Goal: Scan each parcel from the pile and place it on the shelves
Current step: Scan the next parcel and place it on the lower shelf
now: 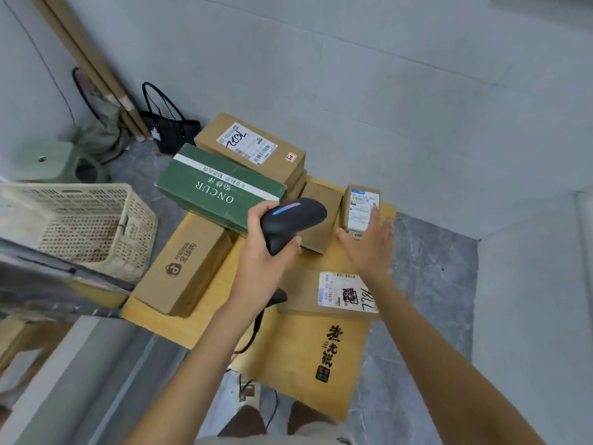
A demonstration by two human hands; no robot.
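Two bare forearms reached out from the near edge of the frame over a low wooden table (pixel 324 390) stacked with parcels. At centre, the left hand (pixel 266 248) was wrapped firmly around the grip of a black barcode scanner (pixel 290 220), its top glowing blue and pink and its head aimed toward the far right of the pile. To its right, the right hand (pixel 372 248) was spread wide and empty, fingertips at or just short of a small upright carton (pixel 361 208) whose white shipping label faced the camera; motion blur made actual contact impossible to confirm.

Judging by its size and crisp corrugated walls, that carton was probably light and stiff, an easy one-handed lift. A grip across its two narrow sides, thumb one way and fingers the other, seemed best, leaving the label uncovered for the scanner; standing on end, it looked liable to topple if nudged.

Elsewhere in the pile, a flat labelled box (pixel 330 292) lay near the right forearm, a green box (pixel 218 191) rested at a tilt on a long brown carton (pixel 186 264) to the left, and a larger labelled carton (pixel 253 146) sat at the far side. A perforated plastic crate (pixel 83 220) stood on the left. No shelves were in view.
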